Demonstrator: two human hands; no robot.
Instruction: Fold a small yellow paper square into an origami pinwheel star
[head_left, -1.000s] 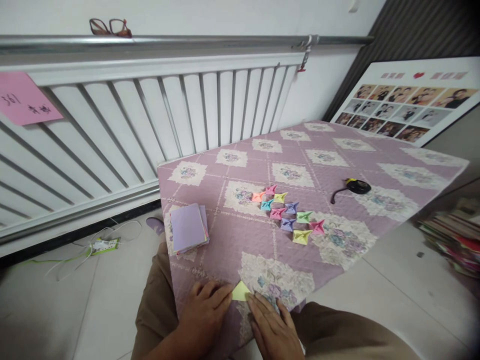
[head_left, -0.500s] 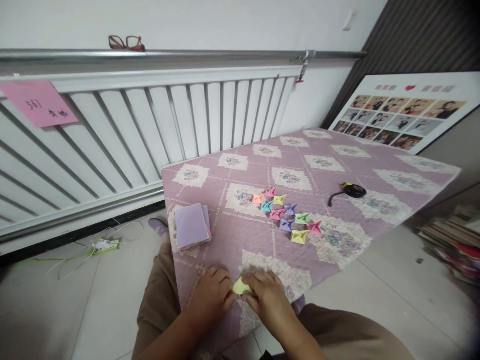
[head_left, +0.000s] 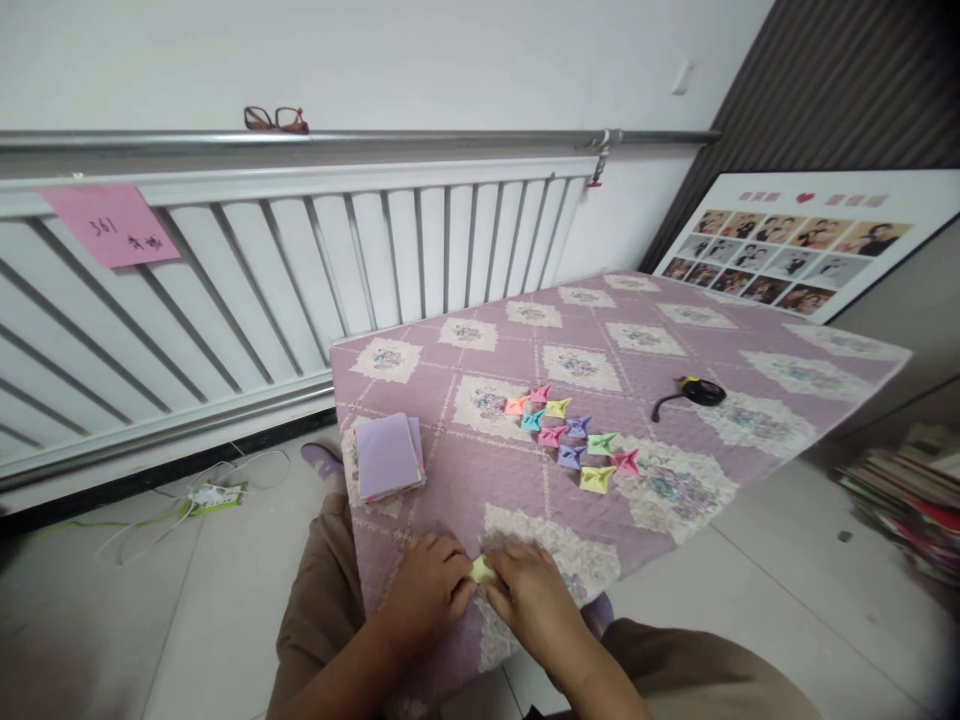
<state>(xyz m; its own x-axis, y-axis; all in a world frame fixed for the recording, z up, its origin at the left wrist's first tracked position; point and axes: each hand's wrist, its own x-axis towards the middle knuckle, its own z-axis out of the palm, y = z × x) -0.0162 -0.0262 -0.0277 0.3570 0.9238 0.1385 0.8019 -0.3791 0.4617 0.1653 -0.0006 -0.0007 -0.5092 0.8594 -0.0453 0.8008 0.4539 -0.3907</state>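
Observation:
A small piece of folded yellow paper (head_left: 483, 571) lies between my two hands at the near edge of the table. My left hand (head_left: 429, 583) is closed with its fingertips at the paper's left side. From the right, my right hand (head_left: 531, 590) pinches the same paper, covering part of it. Beyond the hands stand several small folded paper pieces (head_left: 596, 479) in pink, yellow, purple, green, teal and orange, set out in slanted rows. To the left is a stack of coloured paper sheets (head_left: 387, 457), a purple one on top.
A purple patterned cloth covers the table (head_left: 465, 480). A black and yellow tape measure (head_left: 703, 391) lies at the right. Behind are a white radiator (head_left: 442, 240), glasses (head_left: 276, 119) on its pipe, and a photo board (head_left: 795, 245). A power strip (head_left: 215, 497) lies on the floor.
The visible part of the yellow paper has become smaller, its pointed top no longer showing between my hands. Both hands stay in nearly the same place; the view has tilted up slightly.

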